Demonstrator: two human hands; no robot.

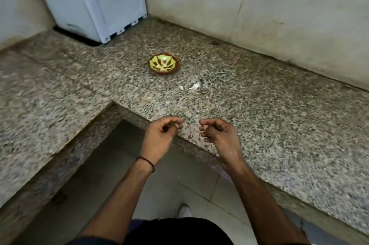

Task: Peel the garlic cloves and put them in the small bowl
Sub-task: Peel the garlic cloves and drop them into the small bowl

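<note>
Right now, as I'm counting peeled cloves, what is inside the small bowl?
The small bowl shows its yellow patterned inside and one pale spot, glint or clove, too blurred to tell. Nothing covers it.

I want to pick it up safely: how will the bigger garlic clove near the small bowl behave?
The garlic clove looks small, so it is probably light. Its pale, papery-looking skin may slip or flake when pinched. Lying on the flat counter, it would likely slide or wobble when pushed.

Both forearms reach forward, left grip (159,134) and right grip (219,135) slightly apart, fingers loosely curled.
</note>
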